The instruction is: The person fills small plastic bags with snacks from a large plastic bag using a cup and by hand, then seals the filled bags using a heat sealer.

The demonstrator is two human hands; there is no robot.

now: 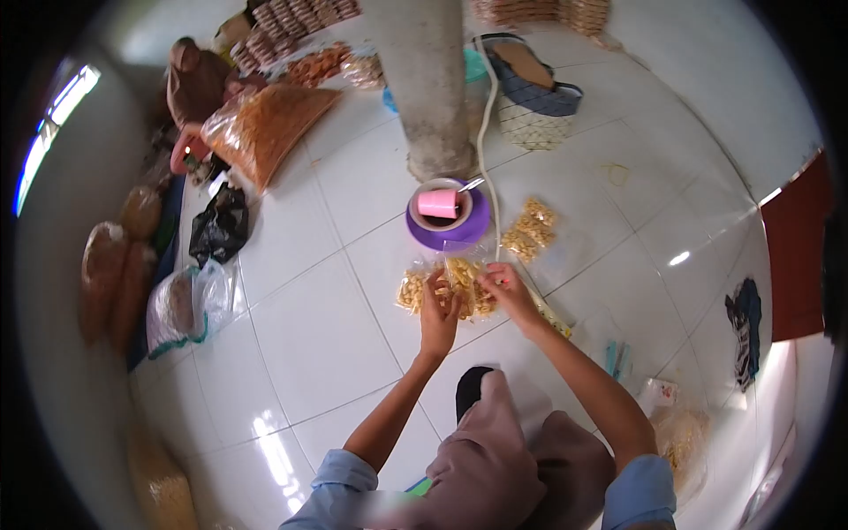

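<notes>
Small clear plastic bags of yellowish snacks (459, 276) lie on the white tiles in front of me. My left hand (439, 305) bends its fingers over the left side of the middle bag. At that bag's upper right edge, my right hand (507, 287) has its fingers drawn together on the plastic. Just beyond stands a bowl (423, 224) of dark liquid on a purple plate (477, 223). A pink cup (437, 204) and a spoon (472, 185) rest in it. More filled snack bags (530, 230) lie to the right, apart from my hands.
A concrete pillar (420, 88) rises behind the bowl, with a white cable (482, 141) beside it. A large bag of orange snacks (265, 128) stands at the left near another person (194, 84). Black plastic (219, 225) lies left; a woven bag (534, 119) stands at the back right.
</notes>
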